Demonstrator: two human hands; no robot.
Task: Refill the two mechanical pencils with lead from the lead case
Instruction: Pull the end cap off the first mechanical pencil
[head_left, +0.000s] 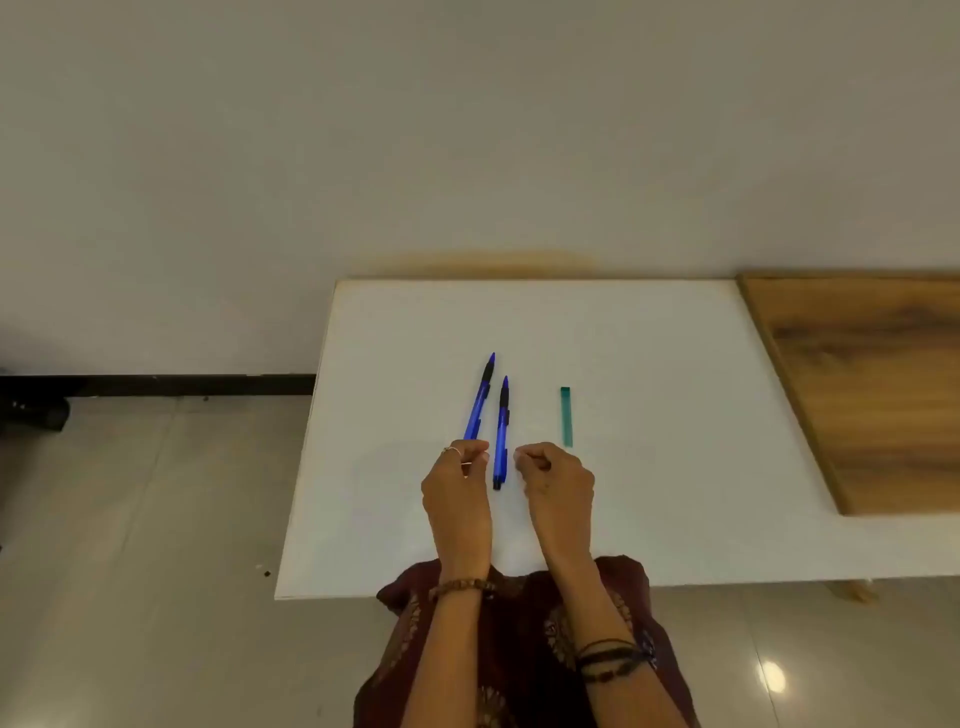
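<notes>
Head view: left hand (457, 493) fingers curl, seemingly touching the left pencil (479, 397); right hand (556, 480) curls empty beside the second pencil (501, 434); lead case (566, 417) beyond its fingertips, white board (649, 493) bare to the edges.

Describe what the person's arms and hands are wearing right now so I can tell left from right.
Both forearms are bare, with no sleeves showing. The left hand has a thin ring on one finger and a brown beaded bracelet at the wrist. The right hand shows no ring; its forearm carries several dark cord and bead bands stacked together.
</notes>
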